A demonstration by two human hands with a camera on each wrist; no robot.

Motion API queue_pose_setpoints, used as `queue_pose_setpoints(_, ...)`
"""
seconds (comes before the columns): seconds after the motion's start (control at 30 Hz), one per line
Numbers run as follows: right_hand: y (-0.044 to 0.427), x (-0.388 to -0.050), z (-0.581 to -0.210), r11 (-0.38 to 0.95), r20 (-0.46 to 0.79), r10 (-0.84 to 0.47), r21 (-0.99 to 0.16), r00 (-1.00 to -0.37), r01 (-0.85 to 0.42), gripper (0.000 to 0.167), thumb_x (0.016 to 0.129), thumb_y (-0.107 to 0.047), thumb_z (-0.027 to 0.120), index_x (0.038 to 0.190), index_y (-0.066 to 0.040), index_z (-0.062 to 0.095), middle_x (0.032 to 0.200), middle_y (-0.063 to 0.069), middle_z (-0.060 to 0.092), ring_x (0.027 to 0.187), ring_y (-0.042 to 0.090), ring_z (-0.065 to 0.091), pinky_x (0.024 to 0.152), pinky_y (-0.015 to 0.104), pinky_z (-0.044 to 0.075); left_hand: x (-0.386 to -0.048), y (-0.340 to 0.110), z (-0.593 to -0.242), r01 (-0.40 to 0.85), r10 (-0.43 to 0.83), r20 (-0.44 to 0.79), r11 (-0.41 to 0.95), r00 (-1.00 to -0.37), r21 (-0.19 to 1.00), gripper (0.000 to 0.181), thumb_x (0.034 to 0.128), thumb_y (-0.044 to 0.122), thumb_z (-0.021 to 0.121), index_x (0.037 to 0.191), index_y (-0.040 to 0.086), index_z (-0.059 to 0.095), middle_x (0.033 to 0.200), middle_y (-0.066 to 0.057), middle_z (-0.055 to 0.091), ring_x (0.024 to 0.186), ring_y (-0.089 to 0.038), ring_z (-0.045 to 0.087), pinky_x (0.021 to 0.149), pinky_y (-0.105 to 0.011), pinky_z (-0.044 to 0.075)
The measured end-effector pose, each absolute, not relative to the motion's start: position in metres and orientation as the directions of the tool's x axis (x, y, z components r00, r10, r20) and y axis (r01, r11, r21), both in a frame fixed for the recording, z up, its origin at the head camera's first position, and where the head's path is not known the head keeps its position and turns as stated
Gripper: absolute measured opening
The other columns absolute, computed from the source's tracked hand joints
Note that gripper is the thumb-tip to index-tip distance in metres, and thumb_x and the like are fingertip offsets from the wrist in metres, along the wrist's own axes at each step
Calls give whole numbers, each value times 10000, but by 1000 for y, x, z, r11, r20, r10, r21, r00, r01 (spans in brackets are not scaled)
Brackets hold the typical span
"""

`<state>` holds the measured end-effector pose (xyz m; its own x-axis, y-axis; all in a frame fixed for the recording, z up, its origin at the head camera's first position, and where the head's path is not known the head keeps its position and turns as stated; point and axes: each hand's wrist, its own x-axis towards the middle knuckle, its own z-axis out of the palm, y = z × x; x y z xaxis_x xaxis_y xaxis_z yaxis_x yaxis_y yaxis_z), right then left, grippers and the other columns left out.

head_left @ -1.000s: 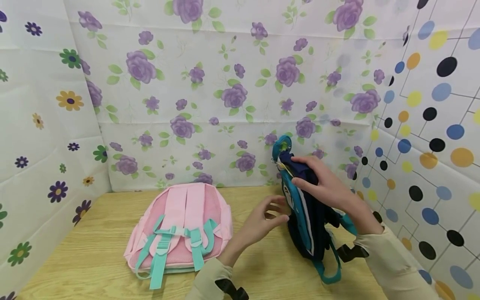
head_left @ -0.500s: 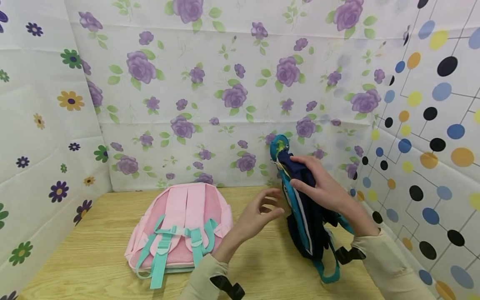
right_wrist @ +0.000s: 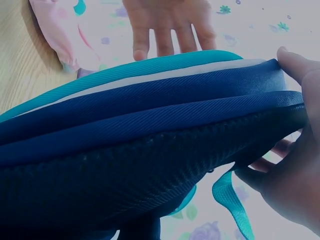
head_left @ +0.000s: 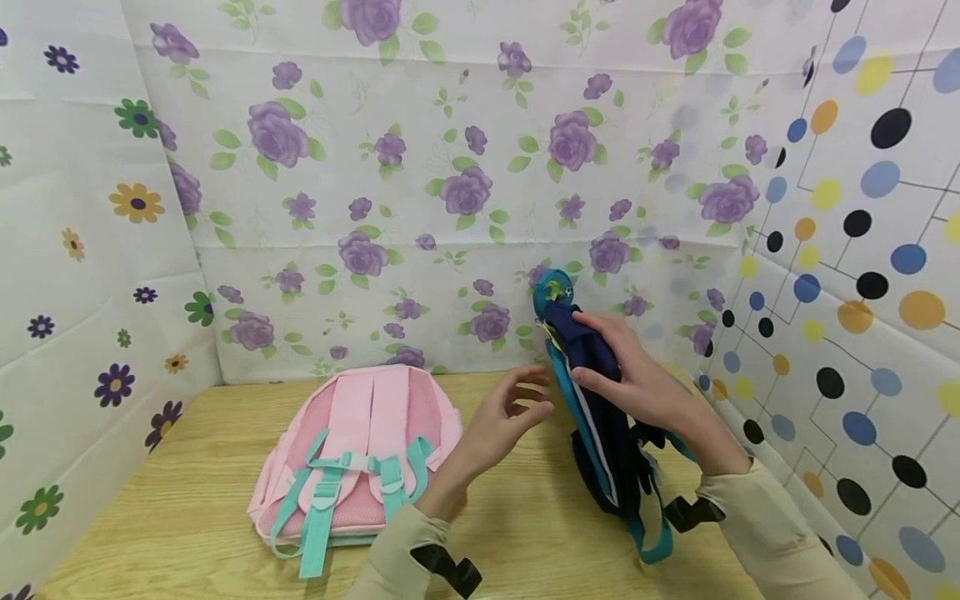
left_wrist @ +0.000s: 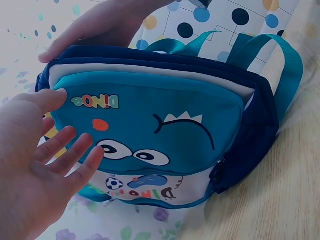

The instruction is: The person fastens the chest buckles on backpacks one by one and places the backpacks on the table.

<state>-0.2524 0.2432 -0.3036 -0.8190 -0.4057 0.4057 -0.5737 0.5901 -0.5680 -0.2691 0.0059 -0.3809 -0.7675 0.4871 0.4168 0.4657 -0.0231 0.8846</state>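
Note:
A navy and teal child's backpack (head_left: 588,354) stands on its base at the right of the table, leaning slightly left. My right hand (head_left: 637,383) grips its upper part, thumb on one side and fingers round the other in the right wrist view. Facing the backpack's front, my left hand (head_left: 491,429) has relaxed, spread fingers and holds nothing; in the head view a small gap separates them. A cartoon dinosaur face (left_wrist: 135,135) and "DINO" lettering show on the teal front panel in the left wrist view. The bag's teal strap (head_left: 656,542) loops onto the table.
A pink backpack (head_left: 371,417) with mint straps lies on the wooden table (head_left: 172,500), left of my left hand. Rose-patterned cloth (head_left: 420,192) hangs behind the table. Dotted cloth (head_left: 847,333) bounds the right side, flowered cloth (head_left: 67,275) the left.
The navy and teal backpack's top has tilted and shifted a little left with my right hand. My left hand has drawn back slightly left, away from the bag's front.

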Motion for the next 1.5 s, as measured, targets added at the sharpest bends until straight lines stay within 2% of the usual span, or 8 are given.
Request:
queue_pose_setpoints(0.17, 241, -253, -307, 580, 400, -421, -571, -814, -581, 758, 971, -332, 646, 1584, -322, 200, 1626, 5, 193, 1488, 308, 231, 1091, 681, 300, -270, 1, -380, 451, 466, 418, -43, -780, 891, 458, 998, 219, 615, 1428, 237, 461, 1367, -61, 544, 1241, -336, 566, 956, -314, 514)
queue_pose_setpoints(0.43, 238, -253, -311, 575, 395, -443, -564, -805, -593, 819, 947, -341, 682, 1574, -397, 157, 1652, -21, 141, 1533, 300, 117, 1114, 698, 239, -273, -8, -380, 451, 418, 417, -21, -807, 892, 466, 996, 263, 617, 1433, 273, 453, 1362, -15, 558, 1211, -262, 587, 943, -309, 524)
queue_pose_setpoints(0.7, 231, -254, -316, 573, 397, -446, -561, -802, -597, 831, 931, -364, 700, 1560, -434, 163, 1644, -6, 156, 1513, 305, 191, 1106, 681, 281, -277, -15, -382, 445, 353, 445, -89, -823, 891, 552, 1001, 193, 607, 1485, 280, 354, 1434, -81, 479, 1209, -288, 581, 918, -284, 536)
queue_pose_setpoints(0.87, 227, -253, -318, 569, 398, -449, -563, -800, -599, 824, 928, -368, 703, 1572, -389, 188, 1637, -11, 170, 1507, 308, 208, 1104, 679, 288, -277, -20, -383, 447, 337, 451, -96, -826, 890, 543, 1003, 184, 602, 1481, 267, 357, 1420, -66, 493, 1193, -291, 584, 905, -287, 542)
queue_pose_setpoints(1.13, 219, -252, -322, 541, 436, -475, -539, -764, -645, 778, 927, -342, 708, 1570, -242, 283, 1602, 24, 272, 1475, 318, 282, 1090, 657, 327, -280, -27, -383, 459, 328, 462, -92, -824, 884, 541, 1006, 167, 596, 1485, 254, 361, 1424, -101, 490, 1203, -336, 572, 901, -281, 536)
queue_pose_setpoints(1.23, 215, -253, -325, 528, 450, -493, -525, -744, -668, 760, 922, -334, 715, 1559, -248, 309, 1586, 17, 296, 1466, 304, 300, 1098, 632, 336, -281, -30, -382, 460, 336, 462, -91, -821, 883, 539, 1011, 168, 587, 1493, 238, 357, 1421, -110, 486, 1201, -345, 567, 903, -323, 541)
queue_pose_setpoints(1.43, 204, -254, -335, 501, 460, -537, -501, -707, -706, 715, 931, -326, 704, 1544, -245, 343, 1567, -5, 328, 1452, 272, 331, 1110, 583, 358, -282, -36, -380, 456, 351, 454, -84, -819, 886, 552, 1022, 176, 564, 1518, 178, 322, 1412, -135, 497, 1171, -311, 577, 924, -515, 520)
queue_pose_setpoints(1.5, 202, -253, -337, 495, 464, -549, -491, -696, -717, 711, 932, -318, 704, 1543, -249, 345, 1566, 1, 330, 1449, 268, 336, 1108, 575, 365, -281, -38, -380, 451, 350, 444, -68, -825, 890, 547, 1024, 187, 562, 1517, 175, 326, 1410, -150, 506, 1165, -302, 584, 925, -525, 518)
